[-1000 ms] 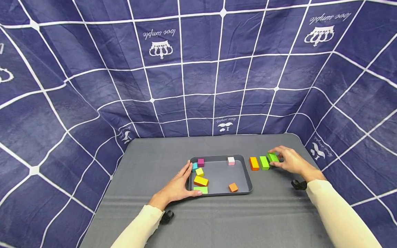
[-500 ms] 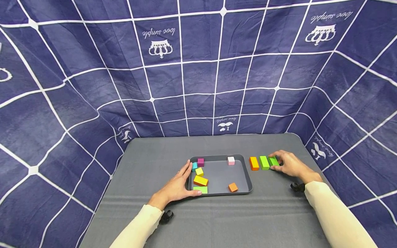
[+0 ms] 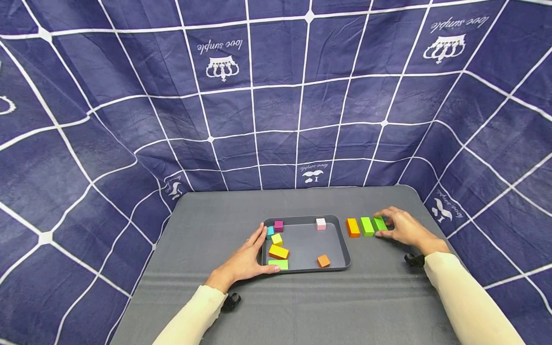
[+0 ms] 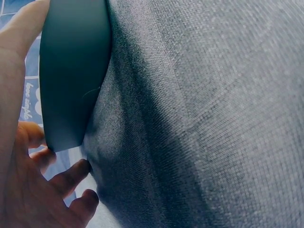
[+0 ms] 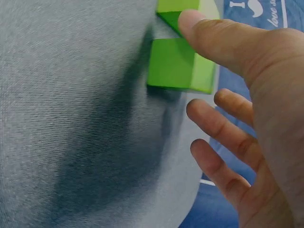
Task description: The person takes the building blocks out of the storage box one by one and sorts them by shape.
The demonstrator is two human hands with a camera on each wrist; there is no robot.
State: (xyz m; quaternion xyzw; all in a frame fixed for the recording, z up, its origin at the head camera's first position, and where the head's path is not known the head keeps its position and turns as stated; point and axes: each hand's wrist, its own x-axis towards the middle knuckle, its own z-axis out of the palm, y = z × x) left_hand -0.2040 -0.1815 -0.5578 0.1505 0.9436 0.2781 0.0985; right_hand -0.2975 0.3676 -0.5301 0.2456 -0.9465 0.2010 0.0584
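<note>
In the head view, my left hand (image 3: 245,258) spans the left end of a dark grey tray (image 3: 310,269), thumb over the front rim and fingers along the left side. The left wrist view shows the tray's outer wall (image 4: 73,71) between thumb and fingers. My right hand (image 3: 403,227) pinches a green block (image 3: 380,224) at the right, thumb at its near end and a finger at its far end. Beside it stand a lighter green block (image 3: 367,227) and an orange block (image 3: 352,228). In the right wrist view, the thumb partly covers the nearest green block (image 5: 171,64).
Inside the tray lie a purple cube (image 3: 279,226), a turquoise cube (image 3: 270,232), a yellow cube (image 3: 277,239), a yellow-orange block (image 3: 279,252), a light green block (image 3: 278,264), a pink-white cube (image 3: 321,224) and an orange cube (image 3: 323,261). A blue curtain (image 3: 276,110) encloses the grey table (image 3: 207,215).
A second ago the right-hand green block stood tilted; my right hand has lowered it slightly rightward into line with the other two. The left hand and tray stay put.
</note>
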